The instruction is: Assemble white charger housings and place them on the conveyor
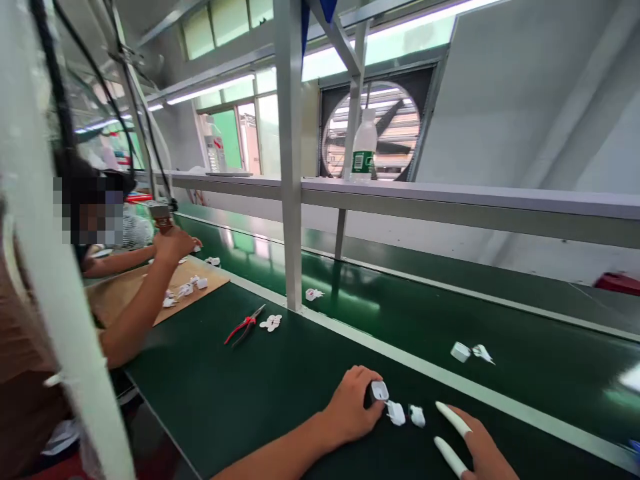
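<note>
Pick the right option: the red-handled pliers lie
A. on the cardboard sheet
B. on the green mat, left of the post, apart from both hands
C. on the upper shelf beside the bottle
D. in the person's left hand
B: the pliers lie flat on the mat, just left of the post, far from the left hand on a small white part and the right hand.

Counts: three small white plastic parts by the near hands (395, 408); two more white parts on the conveyor belt (471, 352); one pair of red-handled pliers (244, 326); one plastic bottle on the shelf rail (363, 148); two white finger cots (451, 437); one exhaust fan (373, 130).
</note>
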The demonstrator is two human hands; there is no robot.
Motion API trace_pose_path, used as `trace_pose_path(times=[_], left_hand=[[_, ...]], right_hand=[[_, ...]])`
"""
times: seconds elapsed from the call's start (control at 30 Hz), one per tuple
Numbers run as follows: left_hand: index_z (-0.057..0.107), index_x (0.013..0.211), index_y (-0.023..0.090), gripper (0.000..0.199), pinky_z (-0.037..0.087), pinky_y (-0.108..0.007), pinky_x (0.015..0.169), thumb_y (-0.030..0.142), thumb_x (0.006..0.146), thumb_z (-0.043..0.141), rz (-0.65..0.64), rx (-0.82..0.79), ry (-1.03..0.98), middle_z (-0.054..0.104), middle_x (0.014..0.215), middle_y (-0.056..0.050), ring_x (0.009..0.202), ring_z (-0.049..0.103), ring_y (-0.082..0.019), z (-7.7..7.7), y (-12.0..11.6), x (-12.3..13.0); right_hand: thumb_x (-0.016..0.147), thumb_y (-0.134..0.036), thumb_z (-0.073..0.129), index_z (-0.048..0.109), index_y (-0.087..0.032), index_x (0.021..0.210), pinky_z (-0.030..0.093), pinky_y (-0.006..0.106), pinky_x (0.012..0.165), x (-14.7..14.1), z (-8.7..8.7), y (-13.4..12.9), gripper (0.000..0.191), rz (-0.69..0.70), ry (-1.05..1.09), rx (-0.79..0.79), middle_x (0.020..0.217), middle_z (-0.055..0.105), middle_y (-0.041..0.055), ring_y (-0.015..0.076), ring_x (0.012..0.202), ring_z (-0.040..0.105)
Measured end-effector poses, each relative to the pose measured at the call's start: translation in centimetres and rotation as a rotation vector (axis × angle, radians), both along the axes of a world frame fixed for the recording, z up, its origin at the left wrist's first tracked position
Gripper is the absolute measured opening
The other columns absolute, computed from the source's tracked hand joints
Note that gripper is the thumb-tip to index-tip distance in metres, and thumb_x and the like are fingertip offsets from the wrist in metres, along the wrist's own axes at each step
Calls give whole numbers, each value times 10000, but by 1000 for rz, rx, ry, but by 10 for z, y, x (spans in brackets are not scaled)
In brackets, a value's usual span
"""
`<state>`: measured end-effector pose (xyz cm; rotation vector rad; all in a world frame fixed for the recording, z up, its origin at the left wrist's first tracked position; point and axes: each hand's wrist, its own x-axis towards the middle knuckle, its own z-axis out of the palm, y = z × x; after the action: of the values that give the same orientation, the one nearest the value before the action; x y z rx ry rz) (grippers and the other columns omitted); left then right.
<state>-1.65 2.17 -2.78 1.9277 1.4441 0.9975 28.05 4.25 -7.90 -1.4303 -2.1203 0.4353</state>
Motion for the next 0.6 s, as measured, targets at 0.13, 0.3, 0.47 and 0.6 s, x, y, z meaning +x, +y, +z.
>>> trace_pose_path(times=[0.13, 0.3, 0.47, 0.6], left_hand=[[590, 1302, 200, 417, 493, -489, 1066, 220, 886, 575, -24, 10, 36, 660, 1231, -119, 1175, 606, -285, -2, 2, -2], [602, 1333, 253, 415, 537, -485, 1028, 285, 923, 555, -32, 86, 120, 686, 1245, -80, 1173, 633, -280, -10, 8, -4], [571, 1385, 251, 455, 551, -467, 1008, 269, 932, 539, -43, 133, 164, 709, 1234, -74, 1142, 648, -264, -10, 7, -5], [563, 1385, 202, 453, 546, -469, 1013, 220, 939, 488, -45, 173, 191, 708, 1223, -93, 1141, 638, -265, -11, 9, -6]], right_hand=[[946, -331, 521, 597, -196, 1380, 458, 492, 1126, -24, 39, -7, 461, 93, -76, -40, 1376, 617, 140, 307, 1300, 554], [876, -210, 615, 577, -199, 1395, 458, 500, 1084, -41, 65, -8, 520, 98, -105, -94, 1369, 617, 143, 311, 1246, 560], [833, -178, 668, 538, -230, 1433, 408, 501, 1124, -54, 69, -5, 617, 193, -41, -122, 1423, 583, 129, 304, 1306, 520], [829, -86, 591, 552, -235, 1425, 438, 456, 1082, -65, 69, -1, 616, 304, -37, -89, 1292, 644, 108, 275, 1270, 527]])
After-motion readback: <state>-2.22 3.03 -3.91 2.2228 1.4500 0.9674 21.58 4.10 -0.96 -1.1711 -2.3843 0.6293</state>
